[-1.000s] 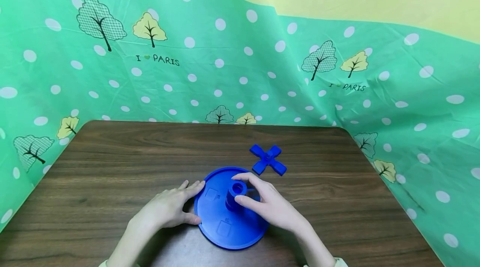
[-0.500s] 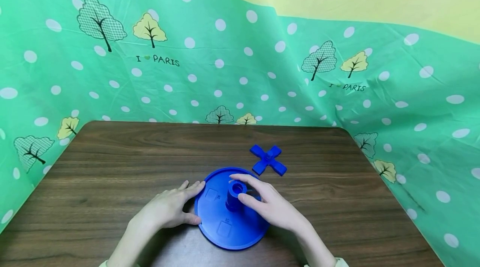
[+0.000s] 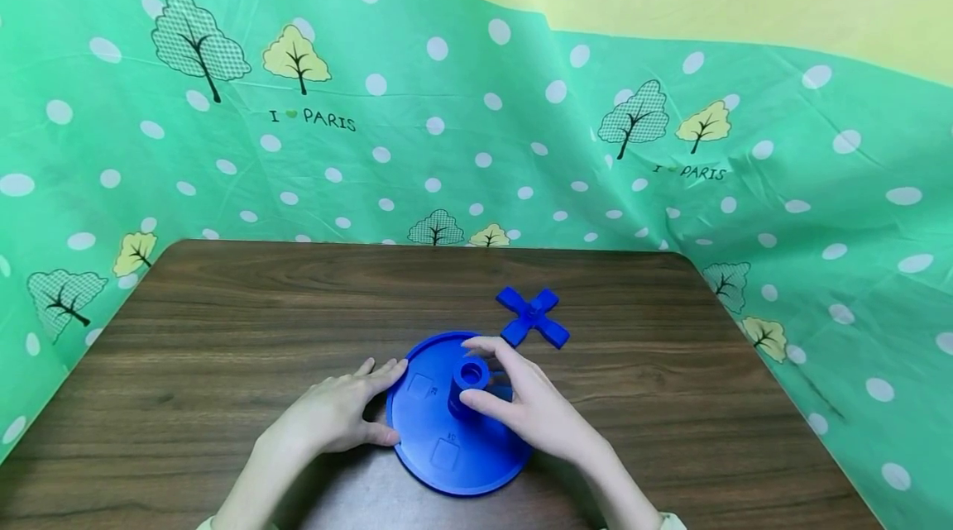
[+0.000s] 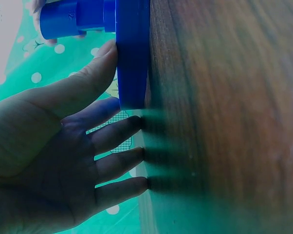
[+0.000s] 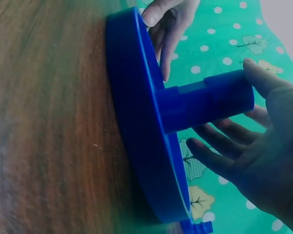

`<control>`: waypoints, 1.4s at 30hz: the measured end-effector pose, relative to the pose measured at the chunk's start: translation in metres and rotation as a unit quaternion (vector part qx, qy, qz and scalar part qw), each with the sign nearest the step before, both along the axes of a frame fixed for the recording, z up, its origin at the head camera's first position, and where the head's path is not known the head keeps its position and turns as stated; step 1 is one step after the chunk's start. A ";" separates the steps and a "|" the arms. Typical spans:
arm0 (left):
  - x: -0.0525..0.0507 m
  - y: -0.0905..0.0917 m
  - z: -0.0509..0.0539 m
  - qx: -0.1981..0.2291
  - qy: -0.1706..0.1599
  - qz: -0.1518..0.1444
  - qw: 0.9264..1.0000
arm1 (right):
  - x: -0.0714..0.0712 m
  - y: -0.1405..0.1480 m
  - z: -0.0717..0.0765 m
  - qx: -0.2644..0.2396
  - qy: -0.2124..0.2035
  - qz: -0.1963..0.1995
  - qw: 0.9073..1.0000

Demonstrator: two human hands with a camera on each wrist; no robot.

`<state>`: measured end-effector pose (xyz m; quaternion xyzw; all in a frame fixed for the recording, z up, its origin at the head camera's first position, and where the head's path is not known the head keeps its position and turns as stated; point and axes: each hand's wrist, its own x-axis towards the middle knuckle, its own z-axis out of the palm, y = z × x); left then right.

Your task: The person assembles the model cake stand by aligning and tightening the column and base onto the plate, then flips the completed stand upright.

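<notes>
Green and yellow cloth (image 3: 447, 75) with white dots behind; dark wood-grain table (image 3: 246, 356) in front. I watch from afar. Blue disc (image 3: 480, 468) flat on the table near its front edge, between the two hands. Blue post (image 5: 210, 100) upright on it, long axis vertical, hollow end up. Key relation, as I judge it: post just left of the right palm, between thumb and fingers, so the right hand (image 3: 547, 413) is much the nearer one. Its thumb meets the post near the top, fingers curve loosely around the far side; whether they grip, I cannot tell. Left hand (image 3: 328, 413) spread, thumb and forefinger against the disc's left rim, other fingertips on the table. Blue cross piece (image 3: 532, 316) lies beyond the disc, slightly right, untouched.
</notes>
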<state>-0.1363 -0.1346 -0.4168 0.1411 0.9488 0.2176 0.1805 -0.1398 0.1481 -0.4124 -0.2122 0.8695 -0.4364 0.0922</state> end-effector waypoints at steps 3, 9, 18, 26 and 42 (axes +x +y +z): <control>0.000 0.000 0.000 0.000 0.001 -0.001 1.000 | 0.000 0.003 0.003 0.001 -0.009 0.027 1.000; 0.000 -0.001 0.000 0.003 0.005 -0.003 1.000 | -0.003 0.007 0.005 -0.002 -0.013 0.060 0.998; 0.000 -0.001 0.001 0.004 -0.001 0.000 1.000 | -0.001 0.000 0.003 -0.013 -0.013 0.018 1.000; 0.000 -0.001 0.000 0.005 0.000 -0.001 1.000 | -0.001 0.002 0.005 -0.006 -0.019 0.030 0.999; -0.002 0.001 -0.002 0.013 -0.001 0.000 1.000 | -0.003 0.001 0.001 -0.021 -0.024 0.028 0.999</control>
